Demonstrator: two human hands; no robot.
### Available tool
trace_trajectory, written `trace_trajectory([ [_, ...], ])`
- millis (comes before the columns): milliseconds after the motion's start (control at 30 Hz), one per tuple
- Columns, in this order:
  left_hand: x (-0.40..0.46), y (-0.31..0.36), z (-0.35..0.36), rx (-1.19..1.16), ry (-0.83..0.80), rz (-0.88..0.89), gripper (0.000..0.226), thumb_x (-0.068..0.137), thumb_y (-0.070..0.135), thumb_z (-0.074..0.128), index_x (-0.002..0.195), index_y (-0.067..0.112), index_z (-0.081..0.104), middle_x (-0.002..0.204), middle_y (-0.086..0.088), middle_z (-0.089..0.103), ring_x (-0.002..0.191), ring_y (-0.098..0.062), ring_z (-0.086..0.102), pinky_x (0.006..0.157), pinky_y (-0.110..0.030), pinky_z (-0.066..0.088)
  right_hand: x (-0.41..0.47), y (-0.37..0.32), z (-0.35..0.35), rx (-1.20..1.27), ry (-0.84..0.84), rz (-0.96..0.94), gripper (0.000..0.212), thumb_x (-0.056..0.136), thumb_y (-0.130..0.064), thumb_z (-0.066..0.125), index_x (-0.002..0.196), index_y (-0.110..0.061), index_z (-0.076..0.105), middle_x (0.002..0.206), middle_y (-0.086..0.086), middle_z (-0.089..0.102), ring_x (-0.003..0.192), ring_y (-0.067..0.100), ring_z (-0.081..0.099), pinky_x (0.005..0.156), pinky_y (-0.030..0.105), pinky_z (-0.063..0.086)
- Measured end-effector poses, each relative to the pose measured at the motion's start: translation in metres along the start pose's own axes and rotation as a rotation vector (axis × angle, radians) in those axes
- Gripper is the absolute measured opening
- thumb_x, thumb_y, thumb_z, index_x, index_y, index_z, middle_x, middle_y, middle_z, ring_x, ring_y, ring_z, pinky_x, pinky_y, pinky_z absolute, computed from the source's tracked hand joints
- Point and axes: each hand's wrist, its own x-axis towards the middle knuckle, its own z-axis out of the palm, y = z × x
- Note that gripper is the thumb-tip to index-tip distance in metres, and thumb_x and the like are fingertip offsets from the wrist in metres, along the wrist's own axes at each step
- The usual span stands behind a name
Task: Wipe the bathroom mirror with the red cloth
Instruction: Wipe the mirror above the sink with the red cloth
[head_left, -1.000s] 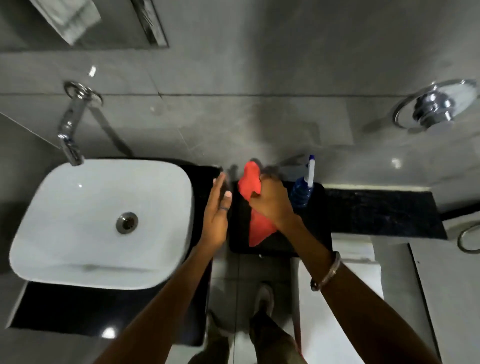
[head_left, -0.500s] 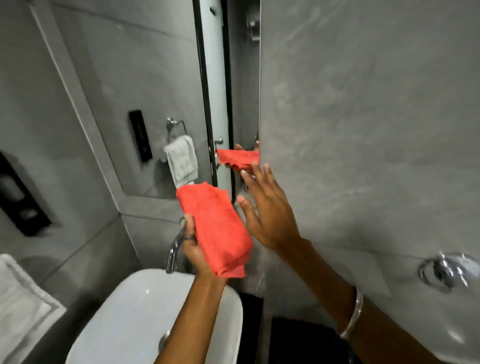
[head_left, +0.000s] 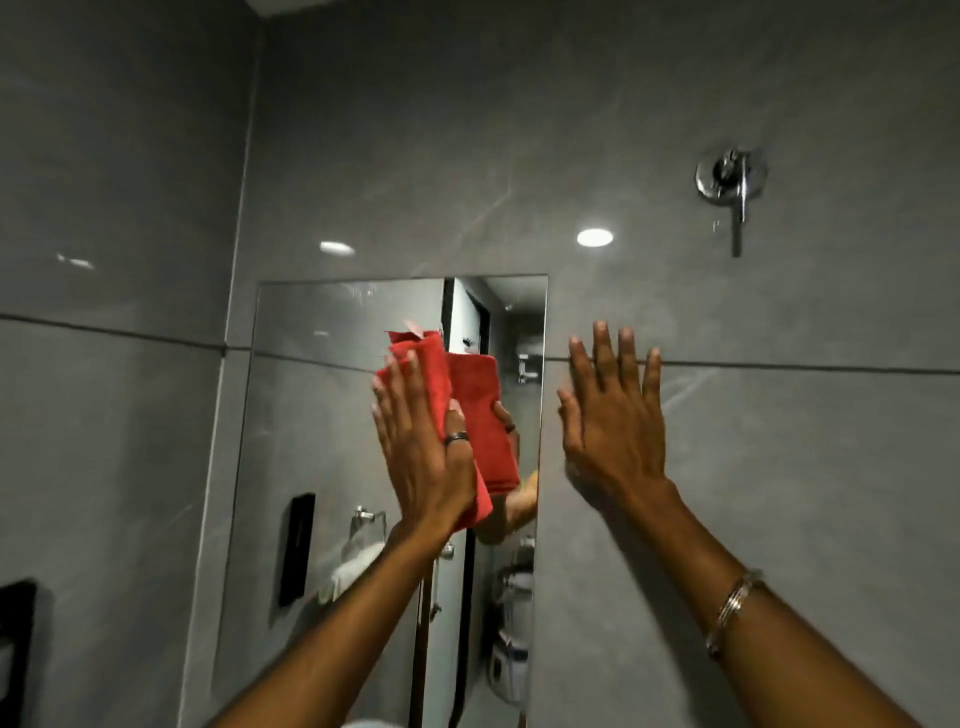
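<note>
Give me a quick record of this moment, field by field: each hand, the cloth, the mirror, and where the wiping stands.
left hand: flat, pressing the red cloth against the mirror
right hand: open, fingers spread, empty, against the grey wall just right of the mirror
red cloth: folded, under the left palm, its reflection beside it
mirror: tall and frameless, on the wall; cloth in its upper half
task stage: cloth on the glass, wiping appears just under way
</note>
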Motion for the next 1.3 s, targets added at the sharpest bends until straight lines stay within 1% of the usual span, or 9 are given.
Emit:
trace_trajectory([
  [167,0.048,0.009,0.052,0.154,-0.138,0.160,0.082,0.095,0.063,0.011,0.165,0.020,-0.001,0.174,-0.002,-0.010,0.160,-0.021,-0.018,0.131,-0.048,-0.011,0.011,0.014,0.026,-0.050,0.093,-0.002,0.072,0.105,-0.053,0.029,0.169,-0.025,0.010,0.177,0.007,-0.004,0.164,0.030,-0.006,0.130,0.061,0.007],
  [300,0.071,0.021,0.081,0.275,-0.146,0.347,0.076,0.100,0.056,0.013,0.165,0.019,0.000,0.175,-0.007,-0.009,0.161,-0.027,-0.016,0.131,-0.052,-0.010,0.007,0.019,0.036,-0.047,0.167,-0.021,0.070,0.105,-0.052,0.030,0.168,-0.026,0.014,0.178,0.006,0.000,0.164,0.030,-0.002,0.130,0.061,0.011],
  [467,0.106,0.037,0.098,0.431,-0.142,0.421,0.070,0.104,0.052,0.009,0.165,0.020,-0.004,0.174,-0.009,-0.012,0.161,-0.028,-0.014,0.131,-0.056,-0.001,0.009,0.020,0.043,-0.056,0.200,-0.019,0.070,0.105,-0.052,0.029,0.168,-0.026,0.013,0.178,0.006,0.000,0.164,0.030,-0.002,0.131,0.059,0.008],
  [667,0.066,0.022,0.096,0.383,-0.163,0.448,0.066,0.105,0.044,0.008,0.166,0.019,-0.002,0.175,-0.007,-0.010,0.162,-0.026,-0.012,0.130,-0.059,0.001,0.009,0.021,0.047,-0.077,0.220,-0.023,0.070,0.106,-0.053,0.026,0.169,-0.026,0.009,0.178,0.006,-0.003,0.164,0.030,-0.004,0.131,0.059,0.006],
  [800,0.027,0.013,0.094,0.402,-0.204,0.434,0.068,0.105,0.049,0.007,0.165,0.019,-0.003,0.175,-0.007,-0.011,0.162,-0.026,-0.012,0.130,-0.061,0.002,0.010,0.019,0.041,-0.079,0.210,-0.022,0.070,0.106,-0.050,0.027,0.169,-0.025,0.006,0.178,0.006,-0.004,0.164,0.031,-0.005,0.131,0.059,0.007],
  [900,0.040,0.018,0.095,0.461,-0.240,0.437,0.072,0.103,0.056,-0.001,0.165,0.019,-0.005,0.174,-0.006,-0.014,0.162,-0.026,-0.013,0.129,-0.061,0.004,0.011,0.021,0.039,-0.072,0.208,-0.043,0.069,0.106,-0.046,0.029,0.169,-0.024,0.009,0.178,0.006,-0.001,0.164,0.030,-0.004,0.132,0.058,0.006],
  [1133,0.101,0.051,0.106,0.468,-0.196,0.415,0.071,0.104,0.050,0.011,0.165,0.018,-0.005,0.174,-0.009,-0.014,0.161,-0.027,-0.014,0.130,-0.057,-0.003,0.013,0.033,0.035,-0.053,0.194,-0.103,0.067,0.105,-0.044,0.031,0.168,-0.025,0.015,0.177,0.006,0.005,0.164,0.029,0.000,0.132,0.054,0.004],
  [1200,0.105,0.051,0.107,0.459,-0.187,0.418,0.071,0.103,0.048,0.008,0.165,0.017,-0.005,0.174,-0.009,-0.013,0.161,-0.027,-0.015,0.130,-0.056,-0.005,0.014,0.032,0.038,-0.048,0.207,-0.104,0.068,0.105,-0.044,0.033,0.168,-0.025,0.014,0.177,0.006,0.006,0.164,0.030,0.000,0.132,0.056,0.007],
  [1300,0.099,0.048,0.107,0.410,-0.166,0.428,0.067,0.105,0.041,0.016,0.165,0.016,0.000,0.174,-0.010,-0.010,0.161,-0.027,-0.013,0.130,-0.057,-0.006,0.011,0.032,0.043,-0.057,0.232,-0.104,0.069,0.105,-0.044,0.033,0.168,-0.024,0.013,0.178,0.007,0.004,0.165,0.030,-0.001,0.132,0.057,0.008],
])
